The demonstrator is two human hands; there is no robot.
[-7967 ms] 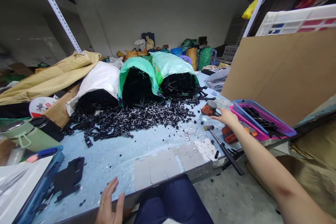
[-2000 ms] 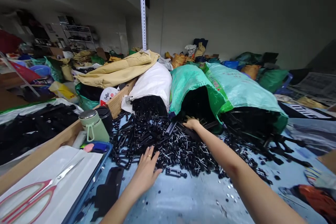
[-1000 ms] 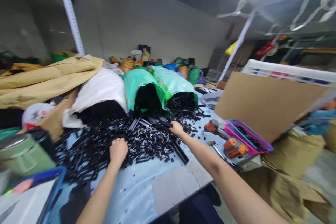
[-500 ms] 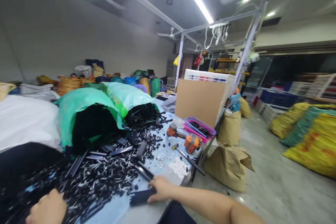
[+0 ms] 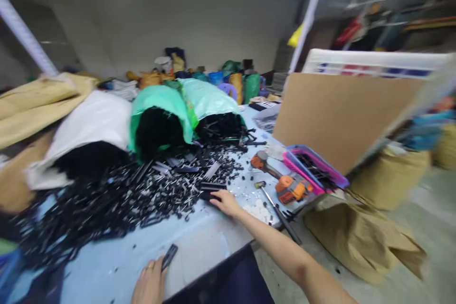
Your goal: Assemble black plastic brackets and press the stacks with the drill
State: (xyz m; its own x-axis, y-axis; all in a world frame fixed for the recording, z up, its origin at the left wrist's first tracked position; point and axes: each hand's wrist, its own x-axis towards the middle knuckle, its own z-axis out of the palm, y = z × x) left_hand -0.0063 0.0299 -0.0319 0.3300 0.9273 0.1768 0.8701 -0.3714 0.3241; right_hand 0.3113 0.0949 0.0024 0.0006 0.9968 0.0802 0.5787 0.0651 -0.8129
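Note:
My left hand (image 5: 149,285) is at the near edge of the light-blue table (image 5: 199,242), its fingers closed on a small flat black plastic strip (image 5: 169,256). My right hand (image 5: 224,202) reaches forward, fingers spread flat on a few long black strips (image 5: 210,187) at the front rim of a big heap of black plastic parts and small pins (image 5: 117,194). The picture is blurred by motion.
Behind the heap lie a white sack (image 5: 92,123) and two green sacks (image 5: 178,104) spilling black parts. To the right are an orange drill (image 5: 285,183), a hammer (image 5: 274,204), a pink and purple basket (image 5: 313,168) and a cardboard sheet (image 5: 338,114). Brown sacks (image 5: 359,232) stand on the floor.
The view has swung back down and left to the table. My left hand came off the heap to the near edge with a strip. My right hand moved forward to strips by the heap.

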